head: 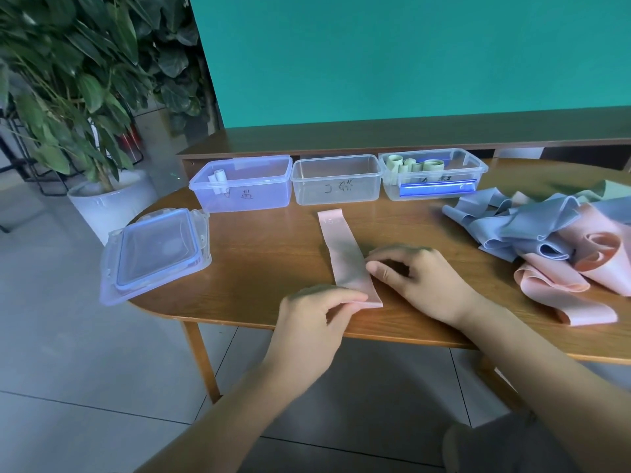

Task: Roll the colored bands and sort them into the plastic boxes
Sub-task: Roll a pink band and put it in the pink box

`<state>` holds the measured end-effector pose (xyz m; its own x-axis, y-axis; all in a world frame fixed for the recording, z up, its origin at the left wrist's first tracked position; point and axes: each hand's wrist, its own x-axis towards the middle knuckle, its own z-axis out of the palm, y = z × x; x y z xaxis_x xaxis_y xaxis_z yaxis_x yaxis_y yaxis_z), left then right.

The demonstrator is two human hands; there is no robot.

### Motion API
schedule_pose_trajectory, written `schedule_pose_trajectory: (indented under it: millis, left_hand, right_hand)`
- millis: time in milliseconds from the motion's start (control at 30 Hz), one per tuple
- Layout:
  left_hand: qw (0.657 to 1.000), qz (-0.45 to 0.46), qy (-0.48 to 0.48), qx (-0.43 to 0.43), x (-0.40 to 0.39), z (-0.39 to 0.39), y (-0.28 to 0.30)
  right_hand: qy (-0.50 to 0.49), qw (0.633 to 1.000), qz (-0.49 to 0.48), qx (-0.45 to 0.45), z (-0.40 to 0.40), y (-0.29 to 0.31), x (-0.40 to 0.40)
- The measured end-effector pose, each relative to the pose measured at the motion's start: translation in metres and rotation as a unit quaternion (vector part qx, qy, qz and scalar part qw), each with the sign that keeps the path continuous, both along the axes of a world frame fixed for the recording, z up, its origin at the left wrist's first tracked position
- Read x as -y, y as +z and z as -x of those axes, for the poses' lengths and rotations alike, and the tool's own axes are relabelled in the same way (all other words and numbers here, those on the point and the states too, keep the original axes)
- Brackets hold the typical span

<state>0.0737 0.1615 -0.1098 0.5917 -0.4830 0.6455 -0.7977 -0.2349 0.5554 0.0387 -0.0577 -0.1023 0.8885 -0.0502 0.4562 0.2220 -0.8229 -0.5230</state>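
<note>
A pink band (pixel 341 247) lies flat and lengthwise on the wooden table (pixel 266 254). My left hand (pixel 317 312) pinches its near end at the table's front edge. My right hand (pixel 420 278) rests with fingers on the band's right side, about halfway along. Three plastic boxes stand in a row at the back: the left box (pixel 246 196) holds rolled pale bands, the middle box (pixel 336 189) looks empty, the right box (pixel 433 180) holds several rolled green bands. A heap of loose blue and pink bands (pixel 553 240) lies to the right.
A stack of clear lids (pixel 155 254) overhangs the table's left end. A potted plant (pixel 85 97) stands on the floor beyond it. A wooden ledge (pixel 375 138) and teal wall run behind the boxes.
</note>
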Motion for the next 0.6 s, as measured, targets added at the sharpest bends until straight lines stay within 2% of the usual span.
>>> schedule_pose_trajectory:
  millis: [100, 167, 333, 500, 600]
  left_hand:
    - [0.986, 0.052, 0.021, -0.156, -0.003, -0.001, 0.018]
    - [0.971, 0.097, 0.012, -0.219, -0.007, -0.01, 0.027]
    - [0.939, 0.181, -0.002, -0.293, -0.014, -0.033, 0.04]
    - [0.92, 0.218, -0.021, -0.325, -0.014, -0.042, 0.044]
    - [0.923, 0.203, -0.025, -0.326, -0.013, -0.044, 0.045]
  right_hand:
    - [-0.015, 0.996, -0.085, 0.003, 0.007, 0.005, -0.002]
    - [-0.021, 0.989, -0.149, 0.009, 0.012, 0.007, -0.005]
    - [0.036, 0.971, -0.236, 0.016, 0.016, 0.013, -0.026]
    - [0.041, 0.978, -0.197, 0.058, 0.001, 0.018, -0.042]
    - [0.042, 0.978, -0.194, 0.064, -0.009, 0.023, -0.047]
